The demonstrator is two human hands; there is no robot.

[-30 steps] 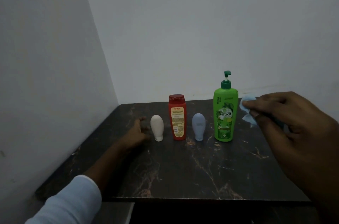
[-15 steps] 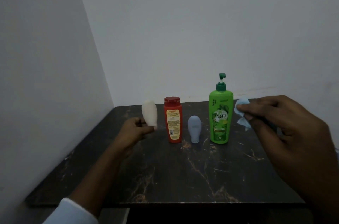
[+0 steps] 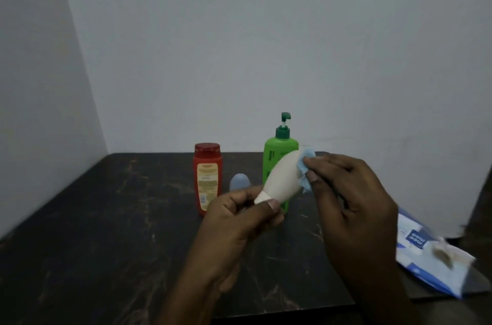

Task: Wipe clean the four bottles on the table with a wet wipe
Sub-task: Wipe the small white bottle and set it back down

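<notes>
Left hand (image 3: pixel 239 220) pinches white bottle (image 3: pixel 282 178); right hand (image 3: pixel 351 197) grips wet wipe (image 3: pixel 306 167) against it.
It partly blocks green pump bottle (image 3: pixel 277 149); blue bottle (image 3: pixel 239 182), red bottle (image 3: pixel 207 178) behind, wipes pack (image 3: pixel 426 252) right.

I count four bottles: one red bottle (image 3: pixel 207 178) at 11 o'clock of the worktop (image 3: pixel 106 218), one blue bottle (image 3: pixel 239 182) at 12, one green pump bottle (image 3: pixel 274 157) at 1, and one cream bottle (image 3: pixel 282 178) raised. Also one blue wipe (image 3: pixel 303 165), one pack of wipes (image 3: pixel 426 252) at 4 o'clock, and two hands: left hand (image 3: pixel 239 218), right hand (image 3: pixel 351 197).
</notes>
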